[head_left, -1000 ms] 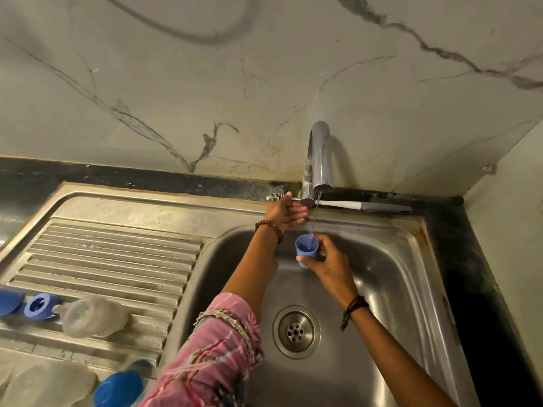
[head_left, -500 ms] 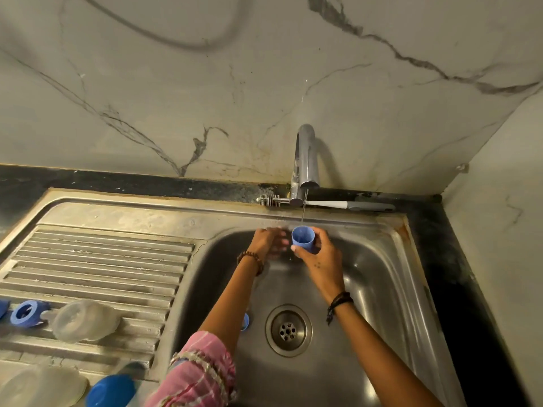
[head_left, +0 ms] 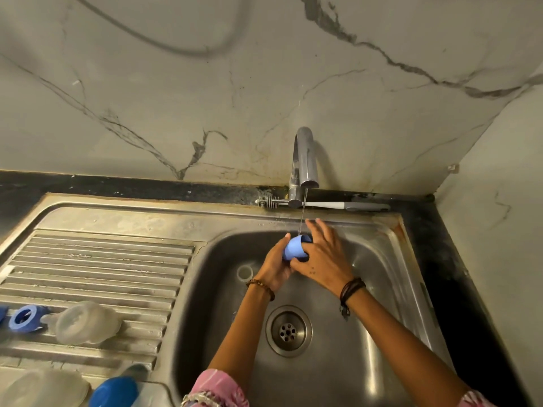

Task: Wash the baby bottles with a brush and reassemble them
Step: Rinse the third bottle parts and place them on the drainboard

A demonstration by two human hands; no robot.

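Over the steel sink [head_left: 382, 289], under the tap's [head_left: 304, 160] thin stream, I watch my left hand [head_left: 274, 267] and right hand [head_left: 321, 257] grip a blue cap [head_left: 295, 249]; clear bottles [head_left: 85, 323] lie on the drainboard [head_left: 111, 268].

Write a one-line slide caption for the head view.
Both hands, left hand and right hand, hold a blue cap under the running tap over the sink.

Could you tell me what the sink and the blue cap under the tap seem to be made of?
Sink: brushed stainless steel, judging by its grey sheen and dull reflections. Blue cap: probably matte plastic, being evenly coloured and without glare.
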